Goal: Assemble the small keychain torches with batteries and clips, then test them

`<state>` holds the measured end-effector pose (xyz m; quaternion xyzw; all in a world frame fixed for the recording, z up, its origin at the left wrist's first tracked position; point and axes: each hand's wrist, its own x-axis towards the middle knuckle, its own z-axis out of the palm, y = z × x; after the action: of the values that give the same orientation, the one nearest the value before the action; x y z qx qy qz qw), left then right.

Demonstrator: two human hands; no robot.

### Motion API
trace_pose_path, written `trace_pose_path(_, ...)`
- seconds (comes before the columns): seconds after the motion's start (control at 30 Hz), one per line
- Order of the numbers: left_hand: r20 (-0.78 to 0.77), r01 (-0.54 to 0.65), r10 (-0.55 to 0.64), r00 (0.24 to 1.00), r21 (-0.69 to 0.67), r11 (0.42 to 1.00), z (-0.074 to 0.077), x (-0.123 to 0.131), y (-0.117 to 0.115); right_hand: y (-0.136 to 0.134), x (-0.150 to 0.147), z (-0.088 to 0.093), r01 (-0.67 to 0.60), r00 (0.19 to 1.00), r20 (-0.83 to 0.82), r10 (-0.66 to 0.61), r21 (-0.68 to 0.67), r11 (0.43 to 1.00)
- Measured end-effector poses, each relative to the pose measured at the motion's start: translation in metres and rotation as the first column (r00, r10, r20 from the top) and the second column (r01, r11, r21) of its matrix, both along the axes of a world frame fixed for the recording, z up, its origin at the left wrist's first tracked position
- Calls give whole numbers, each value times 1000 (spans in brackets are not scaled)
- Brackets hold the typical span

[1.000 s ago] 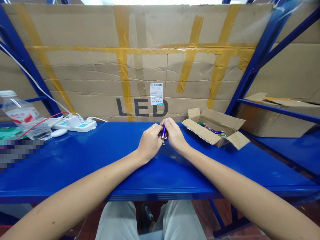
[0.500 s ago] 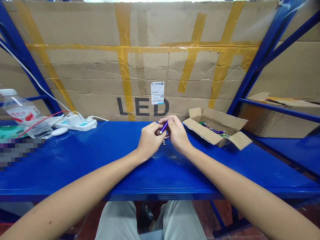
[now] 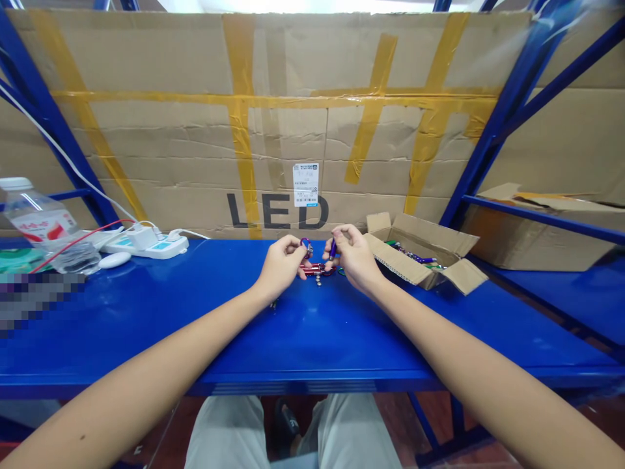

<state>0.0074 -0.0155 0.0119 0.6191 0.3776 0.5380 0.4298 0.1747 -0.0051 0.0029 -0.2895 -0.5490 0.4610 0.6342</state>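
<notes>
The left hand (image 3: pixel 279 268) has its fingers pinching a purple ring (image 3: pixel 306 241); at its three o'clock, the right hand's (image 3: pixel 359 262) fingers pinch a purple tube (image 3: pixel 333 248). These pieces stand apart, so separating them looks done. At their six o'clock, a red tube (image 3: pixel 314 269) lies on the tabletop (image 3: pixel 312 339); colourful pieces (image 3: pixel 422 259) lie untouched in the three-o'clock box (image 3: pixel 442 233).

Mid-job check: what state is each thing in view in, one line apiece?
Left hand: grip closed on purple ring
Right hand: grip closed on purple tube
Red metal piece: lying on the table
Small silver pieces: on the table
Small carton: open, coloured items inside
Bottle: white cap on
Power strip: white plug in
Large LED carton: taped
</notes>
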Motion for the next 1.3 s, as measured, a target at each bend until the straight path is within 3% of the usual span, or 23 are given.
trace_pose_path(0.23, 131, 31, -12, 991, -141, 990, 5, 1, -1, -4, -7, -5, -161, 981, 119, 154, 51, 986)
trace_pose_path(0.63, 130, 91, -67, 989, -192, 977, 8, -8, 4, -3, -7, -9, -125, 966, 233, 109, 55, 991)
trace_pose_path(0.83, 65, 131, -123, 990, -153, 979, 8, -13, 7, 2, -8, -19, -118, 932, 340, 127, -48, 992)
trace_pose_path(0.97, 10, 132, -132, 991, -156, 979, 8, -13, 7, 0, -8, -19, -112, 904, 414, 106, -9, 994)
trace_pose_path(1.07, -104, 125, -136, 985, -102, 987, 9, -14, 5, 0, -7, -18, -91, 888, 457, 44, 81, 992)
trace_pose_path(1.3, -386, 119, -44, 921, 173, 978, 9, -23, 1, 0, -2, -18, -11, 787, 587, -188, 318, 948)
